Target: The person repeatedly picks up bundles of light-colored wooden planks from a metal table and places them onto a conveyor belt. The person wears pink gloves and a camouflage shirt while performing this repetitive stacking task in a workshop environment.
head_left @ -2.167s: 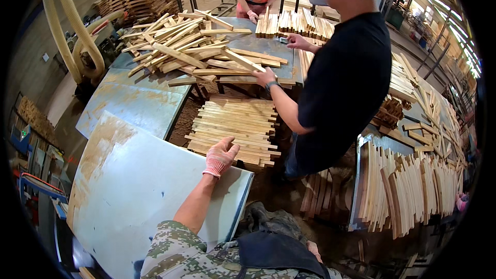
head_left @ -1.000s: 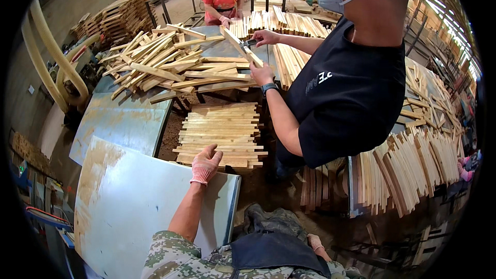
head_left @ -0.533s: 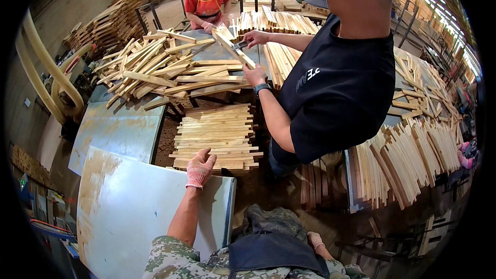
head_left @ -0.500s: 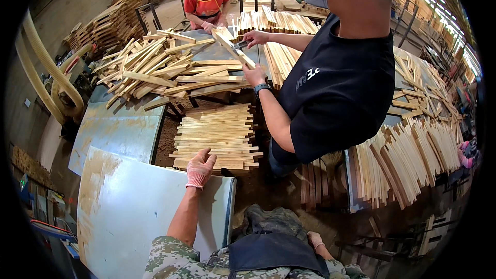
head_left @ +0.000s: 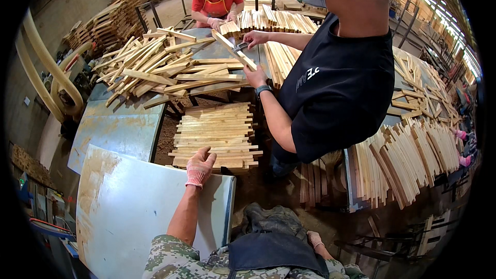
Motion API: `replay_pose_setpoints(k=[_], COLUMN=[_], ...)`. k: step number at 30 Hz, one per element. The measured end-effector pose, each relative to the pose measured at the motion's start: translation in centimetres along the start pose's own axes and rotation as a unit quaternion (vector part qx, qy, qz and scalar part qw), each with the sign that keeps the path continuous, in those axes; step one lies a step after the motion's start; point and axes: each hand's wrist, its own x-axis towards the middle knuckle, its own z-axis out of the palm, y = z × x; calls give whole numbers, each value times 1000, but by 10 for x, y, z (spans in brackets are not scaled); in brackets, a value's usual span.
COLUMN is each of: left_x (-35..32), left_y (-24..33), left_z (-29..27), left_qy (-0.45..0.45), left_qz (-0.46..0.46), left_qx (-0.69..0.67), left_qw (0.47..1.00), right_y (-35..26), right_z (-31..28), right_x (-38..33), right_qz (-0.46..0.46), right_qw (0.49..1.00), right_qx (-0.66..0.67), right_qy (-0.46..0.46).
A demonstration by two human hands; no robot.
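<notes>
My left hand (head_left: pixel 200 168), in a pale knit work glove, reaches over the far edge of a light blue metal-topped table (head_left: pixel 150 201). Its fingers are loosely stretched with nothing between them, at the near end of a stack of wooden strips (head_left: pixel 214 132); whether they touch the wood I cannot tell. Low at my right side hangs my right hand (head_left: pixel 314 238), also gloved, its fingers mostly hidden. To the right, a person in a black T-shirt (head_left: pixel 346 77) holds a wooden strip (head_left: pixel 232 49) and sets a caliper (head_left: pixel 239 47) against it.
A loose heap of wooden strips (head_left: pixel 150 70) covers the table at the far left. Behind it stands a person in red (head_left: pixel 217 0) with gloved hands on strips. Rows of strips (head_left: pixel 403 160) lie on the right. Thick ribbed hoses (head_left: pixel 51 67) hang at the left.
The person in red has shifted right and brought both hands to the strips there. My left hand has barely moved; the strip and caliper stay almost in place.
</notes>
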Motion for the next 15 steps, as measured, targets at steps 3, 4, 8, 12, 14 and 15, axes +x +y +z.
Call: replay_pose_setpoints(k=[3,4,8,12,14,15], left_x=[-1,-1,-4,-6,-7,-7], left_y=[-2,0,12,16,18,19], left_z=[1,0,-5,-6,-6,-6], left_qy=[4,3,-28,-4,-5,-7], left_qz=[3,1,-43,-12,-21,-14], left_qx=[-6,-4,4,17,20,19], left_qw=[1000,1000,999,1000,1000,1000], right_y=[-2,-1,-1,-3,-7,-9], right_z=[2,2,7,1,-6,-11], right_x=[1,2,7,5,4,3], right_qz=[60,76,74,119,111,114], right_qw=[992,988,993,979,980,985], right_qx=[103,130,93,165,164,122], right_qy=[29,27,29,-7,-7,-31])
